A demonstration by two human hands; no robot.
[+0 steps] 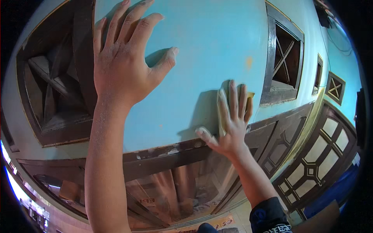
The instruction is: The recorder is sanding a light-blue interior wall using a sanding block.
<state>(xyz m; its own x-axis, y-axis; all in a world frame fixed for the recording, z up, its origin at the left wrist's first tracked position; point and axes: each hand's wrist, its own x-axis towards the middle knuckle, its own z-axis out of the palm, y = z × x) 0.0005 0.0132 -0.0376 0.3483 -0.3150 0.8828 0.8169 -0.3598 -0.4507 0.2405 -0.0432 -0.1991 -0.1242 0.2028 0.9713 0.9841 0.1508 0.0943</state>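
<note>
A light-blue painted wall (186, 87) stands before me. With fingers spread, my left hand (122, 67) reaches up against it beside the left vent frame and holds nothing. Pale dust coats its skin and forearm. Lower and to the right, my right hand (233, 116) presses a yellowish sheet, which looks like sandpaper (250, 96), flat to the wall. The sheet shows past the fingers on both sides; most of it is hidden under the palm. The right thumb is whitened with dust and sticks out near the top of a brown wooden frame (163, 153).
Dark wooden vent openings with crossed bars flank the wall, one at left (55, 78) and one at right (285, 58). Below is a glazed panel (180, 186) with reflections. A paned wooden door (317, 157) stands at far right. Lettered orange material (212, 224) lies low down.
</note>
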